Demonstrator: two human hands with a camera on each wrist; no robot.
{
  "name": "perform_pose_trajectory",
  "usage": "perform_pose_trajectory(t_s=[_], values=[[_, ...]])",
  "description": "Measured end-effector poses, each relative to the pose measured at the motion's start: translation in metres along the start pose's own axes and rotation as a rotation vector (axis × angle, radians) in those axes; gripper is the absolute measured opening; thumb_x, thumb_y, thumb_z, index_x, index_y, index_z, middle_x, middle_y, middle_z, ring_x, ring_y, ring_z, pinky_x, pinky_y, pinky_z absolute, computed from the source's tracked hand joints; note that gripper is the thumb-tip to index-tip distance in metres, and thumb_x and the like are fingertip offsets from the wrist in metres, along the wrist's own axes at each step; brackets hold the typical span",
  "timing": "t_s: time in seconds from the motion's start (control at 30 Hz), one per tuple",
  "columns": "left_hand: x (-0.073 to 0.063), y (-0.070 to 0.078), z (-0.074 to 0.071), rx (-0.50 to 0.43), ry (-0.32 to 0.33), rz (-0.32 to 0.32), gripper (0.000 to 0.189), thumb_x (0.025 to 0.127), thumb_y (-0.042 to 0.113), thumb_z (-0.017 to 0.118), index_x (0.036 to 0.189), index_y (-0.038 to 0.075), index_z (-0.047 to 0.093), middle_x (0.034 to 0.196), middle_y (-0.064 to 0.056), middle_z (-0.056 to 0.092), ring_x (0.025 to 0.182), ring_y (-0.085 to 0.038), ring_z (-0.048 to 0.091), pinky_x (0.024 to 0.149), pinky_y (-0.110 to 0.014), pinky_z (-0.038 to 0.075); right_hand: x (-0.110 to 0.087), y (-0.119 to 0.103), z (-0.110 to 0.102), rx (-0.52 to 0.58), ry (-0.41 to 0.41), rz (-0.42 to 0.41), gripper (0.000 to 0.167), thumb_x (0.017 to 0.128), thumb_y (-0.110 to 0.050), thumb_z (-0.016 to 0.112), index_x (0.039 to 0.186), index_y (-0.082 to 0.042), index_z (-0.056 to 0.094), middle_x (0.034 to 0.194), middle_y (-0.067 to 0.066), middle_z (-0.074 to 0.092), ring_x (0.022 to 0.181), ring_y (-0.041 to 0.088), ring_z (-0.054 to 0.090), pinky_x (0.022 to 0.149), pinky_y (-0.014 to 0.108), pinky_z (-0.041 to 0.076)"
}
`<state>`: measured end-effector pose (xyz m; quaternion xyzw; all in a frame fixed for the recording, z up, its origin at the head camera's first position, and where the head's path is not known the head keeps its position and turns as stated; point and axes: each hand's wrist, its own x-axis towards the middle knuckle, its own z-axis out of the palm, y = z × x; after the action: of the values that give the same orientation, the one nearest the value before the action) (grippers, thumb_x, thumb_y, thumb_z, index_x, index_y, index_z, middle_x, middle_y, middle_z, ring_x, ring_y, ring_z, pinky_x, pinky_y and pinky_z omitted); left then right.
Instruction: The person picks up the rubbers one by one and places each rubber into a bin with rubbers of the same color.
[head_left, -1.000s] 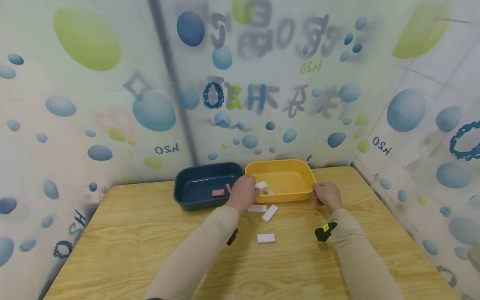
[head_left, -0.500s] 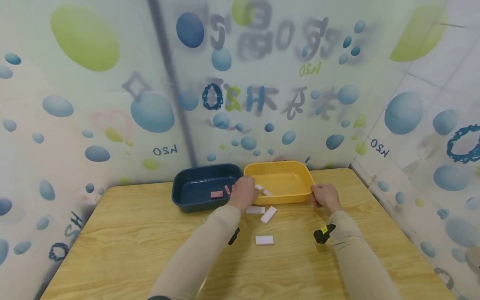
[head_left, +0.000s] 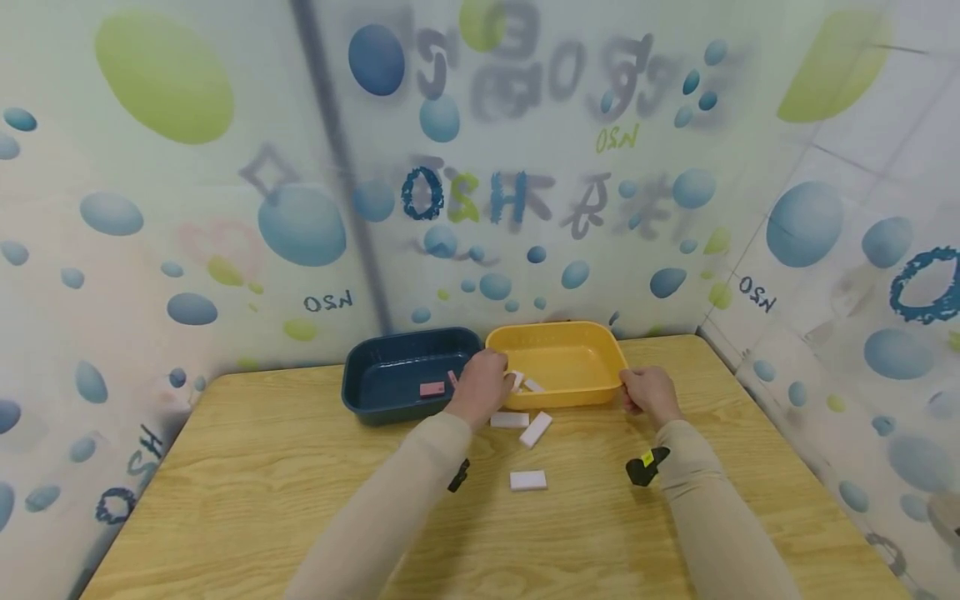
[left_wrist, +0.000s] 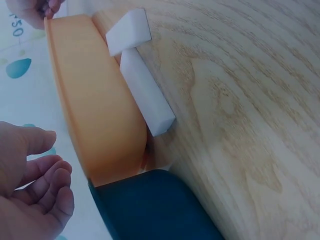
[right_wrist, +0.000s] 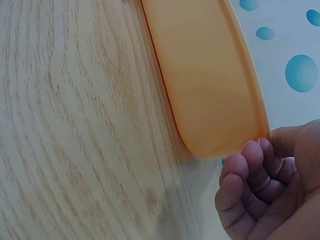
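Observation:
My left hand (head_left: 478,387) is over the near rims where the dark blue tray (head_left: 367,408) and yellow tray (head_left: 577,397) meet. In the left wrist view, the left thumb and loosely bent fingers (left_wrist: 64,200) are apart, with nothing between them. My right hand (head_left: 651,393) pinches the near right corner of the yellow tray's rim, thumb on one side and fingertips on the other. White rectangular blocks (head_left: 533,385) lie inside the yellow tray, partly hidden by my left hand. Pink blocks (head_left: 432,389) lie in the blue tray.
In front of the trays on the wooden table (head_left: 300,483) are a white block (head_left: 510,420) next to the yellow tray, a slanted white block (head_left: 536,429) beside it and another white block (head_left: 528,480) nearer. A patterned wall sheet (head_left: 465,275) rises behind the trays.
A white block near my left fingertips has dropped lower into the yellow tray. My left hand has shifted slightly left. The right hand keeps its hold on the tray rim.

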<state>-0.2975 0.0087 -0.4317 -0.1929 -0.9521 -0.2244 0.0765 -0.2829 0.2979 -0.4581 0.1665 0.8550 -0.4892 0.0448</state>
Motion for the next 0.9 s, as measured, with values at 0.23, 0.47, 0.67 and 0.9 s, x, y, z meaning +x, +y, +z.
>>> perform_pose_trajectory(t_s=[0.23,0.47,0.67,0.9], values=[[-0.013,-0.005,-0.006,-0.013,0.038,0.105,0.024,0.097,0.011,0.07,0.075,0.009,0.061,0.075,-0.003,0.051,0.069,-0.016,0.047,0.065,-0.03,0.043,0.001,0.001,0.0,-0.007,-0.005,-0.005,0.033,0.103,-0.018,0.045,0.096,0.008,0.064,0.064,0.004,0.058,0.055,0.011,0.056,0.053,0.023,0.052],[-0.023,-0.012,-0.009,-0.043,0.055,0.19,0.022,0.097,0.008,0.067,0.077,0.01,0.062,0.074,-0.001,0.05,0.069,-0.016,0.046,0.065,-0.03,0.041,0.0,0.0,-0.001,0.016,-0.014,0.005,0.034,0.105,-0.018,0.045,0.098,0.009,0.064,0.063,0.002,0.057,0.055,0.011,0.055,0.053,0.023,0.051],[-0.032,-0.015,-0.006,-0.039,0.085,0.264,0.01,0.096,0.006,0.069,0.086,0.008,0.07,0.078,0.0,0.056,0.071,-0.014,0.05,0.071,-0.032,0.048,-0.002,-0.001,-0.002,0.017,-0.016,0.007,0.034,0.105,-0.019,0.045,0.097,0.009,0.063,0.064,0.002,0.057,0.055,0.011,0.055,0.054,0.024,0.052],[-0.042,-0.019,-0.002,0.009,0.128,0.376,0.018,0.092,0.001,0.071,0.076,0.009,0.066,0.071,0.0,0.054,0.065,-0.012,0.05,0.067,-0.029,0.049,-0.004,-0.002,-0.001,0.011,-0.021,0.013,0.035,0.105,-0.019,0.045,0.096,0.008,0.063,0.064,0.003,0.057,0.056,0.011,0.054,0.055,0.024,0.052]])
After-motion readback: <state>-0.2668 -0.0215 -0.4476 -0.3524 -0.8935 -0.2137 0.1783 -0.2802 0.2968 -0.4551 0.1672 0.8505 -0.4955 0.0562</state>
